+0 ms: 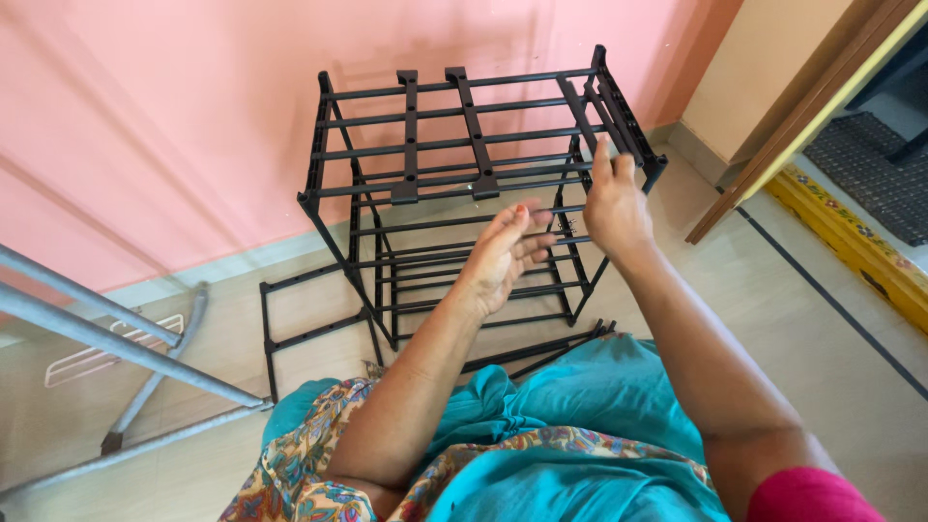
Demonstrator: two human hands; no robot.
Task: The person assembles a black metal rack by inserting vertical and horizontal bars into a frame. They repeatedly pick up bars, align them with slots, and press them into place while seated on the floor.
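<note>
Black rack [464,184] standing on floor [822,367] against pink wall [145,126], tiers of bare bars, nothing sitting on any shelf.

Right hand [614,208] touching top tier's right end, fingers resting on bar, not visibly clamping it. Left hand [503,256] hovering open in front of middle tiers, palm up, holding nothing.

Step looking like seating or checking top tier at its right corner; steady push there seeming called for.

Loose frame piece [300,319] lying on floor left of rack; more bars [551,348] lying near lap. Grey metal stand [116,358] sitting at far left.
</note>
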